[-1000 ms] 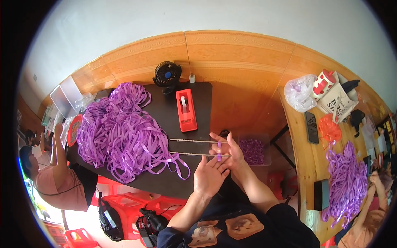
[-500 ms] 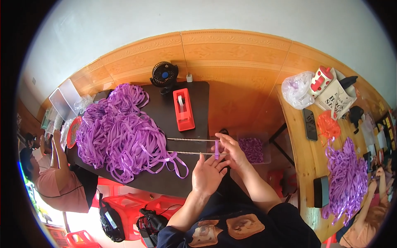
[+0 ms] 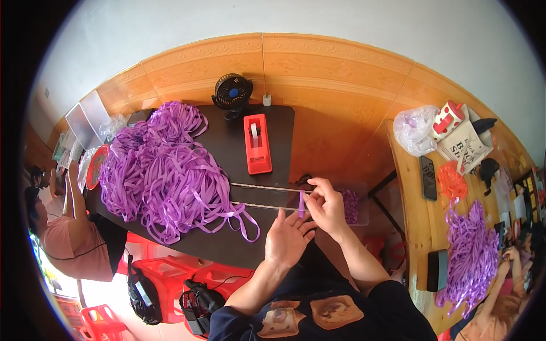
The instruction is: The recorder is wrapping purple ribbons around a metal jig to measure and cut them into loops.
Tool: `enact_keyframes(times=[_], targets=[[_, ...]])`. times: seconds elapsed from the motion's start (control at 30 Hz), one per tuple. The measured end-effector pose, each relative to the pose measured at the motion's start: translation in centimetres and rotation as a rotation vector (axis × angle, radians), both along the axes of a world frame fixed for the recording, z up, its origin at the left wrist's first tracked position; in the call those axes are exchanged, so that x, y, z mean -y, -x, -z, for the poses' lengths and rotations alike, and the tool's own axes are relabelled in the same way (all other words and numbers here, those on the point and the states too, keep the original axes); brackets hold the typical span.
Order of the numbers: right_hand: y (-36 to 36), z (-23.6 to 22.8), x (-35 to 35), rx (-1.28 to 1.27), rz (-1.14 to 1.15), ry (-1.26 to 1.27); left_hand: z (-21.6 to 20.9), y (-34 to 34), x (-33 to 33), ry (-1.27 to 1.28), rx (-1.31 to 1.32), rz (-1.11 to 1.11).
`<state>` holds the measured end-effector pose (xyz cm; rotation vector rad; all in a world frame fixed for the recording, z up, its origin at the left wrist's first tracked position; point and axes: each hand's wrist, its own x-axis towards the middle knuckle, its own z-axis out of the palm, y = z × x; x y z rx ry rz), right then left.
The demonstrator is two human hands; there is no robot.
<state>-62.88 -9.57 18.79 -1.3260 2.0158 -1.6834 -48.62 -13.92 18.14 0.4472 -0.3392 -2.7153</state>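
My right hand and my left hand meet at the right edge of a dark table. Between their fingertips is a short loop of purple ribbon. Two thin silvery strands run from my hands leftward across the table toward a big heap of purple ribbon. A red tape dispenser stands just beyond the strands. A clear box of finished purple pieces sits right behind my right hand.
A small black fan stands at the table's far edge. Another person sits at the left. A wooden table on the right carries a plastic bag, a phone and more purple ribbon. Red stools stand below.
My hands have stayed at the table's right edge, shifting slightly while working the ribbon loop between the fingertips. The ribbon heap and dispenser have not moved.
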Motion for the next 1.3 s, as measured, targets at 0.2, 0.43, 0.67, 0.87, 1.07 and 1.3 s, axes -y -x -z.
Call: enact_keyframes(times=[0.2, 0.43, 0.67, 0.87, 1.07, 1.3], targets=[[0.7, -0.5, 1.0, -0.095, -0.071, -0.154, -0.4, 0.2, -0.1, -0.002, 0.015, -0.002], [0.5, 0.8, 1.4, 0.138, -0.12, -0.068, -0.5, 0.1, -0.1, -0.023, 0.01, -0.013], [0.2, 0.9, 0.7, 0.179, -0.075, -0.028, -0.4, 0.0, 0.0, 0.003, 0.019, -0.008], [0.6, 1.1, 0.1, 0.102, -0.063, -0.085, -0.7, 0.2, -0.1, 0.012, 0.042, -0.005], [1.9, 2.6, -0.9, -0.046, -0.056, -0.216, -0.7, 0.1, -0.1, 0.023, 0.049, 0.002], [2.0, 4.7, -0.3, 0.922, -0.109, 0.135, -0.4, 0.2, -0.1, 0.034, 0.045, 0.003]])
